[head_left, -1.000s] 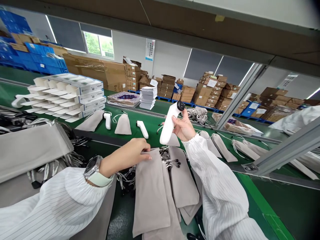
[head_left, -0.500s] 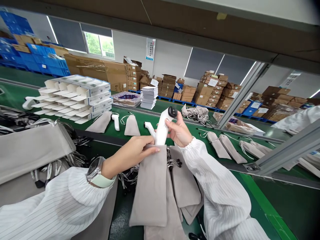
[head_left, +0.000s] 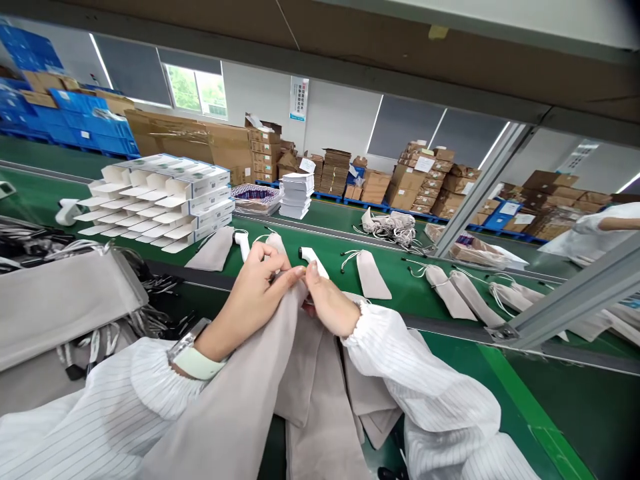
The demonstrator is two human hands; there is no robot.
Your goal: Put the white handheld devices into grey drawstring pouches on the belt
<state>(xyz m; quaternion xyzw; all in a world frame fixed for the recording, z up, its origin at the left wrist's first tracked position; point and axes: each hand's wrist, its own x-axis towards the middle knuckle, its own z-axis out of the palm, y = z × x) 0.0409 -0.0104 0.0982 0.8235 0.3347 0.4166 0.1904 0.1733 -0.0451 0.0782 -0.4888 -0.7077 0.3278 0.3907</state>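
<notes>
A long grey drawstring pouch [head_left: 235, 400] hangs from my hands and spreads down toward my lap. My left hand [head_left: 255, 287] pinches its top edge, thumb against fingers. My right hand [head_left: 333, 303] is closed at the same edge, its thumb meeting the left fingertips. Whatever is inside the pouch is hidden. Just behind my hands, a white handheld device [head_left: 316, 261] with a dark tip lies on the green conveyor belt [head_left: 410, 300]. Several flat grey pouches [head_left: 325, 407] lie below and between my forearms.
Open white boxes [head_left: 160, 200] are stacked at the left of the belt. A pile of grey pouches with cords [head_left: 70, 293] lies near my left arm. Filled-looking pouches [head_left: 450, 290] lie along the belt at right, by a slanted metal post [head_left: 485, 190]. Another person's sleeve [head_left: 595, 230] shows far right.
The white device my right hand held at the pouch mouth is out of sight. My right hand has come down beside the left at the pouch top. Items on the belt have shifted right.
</notes>
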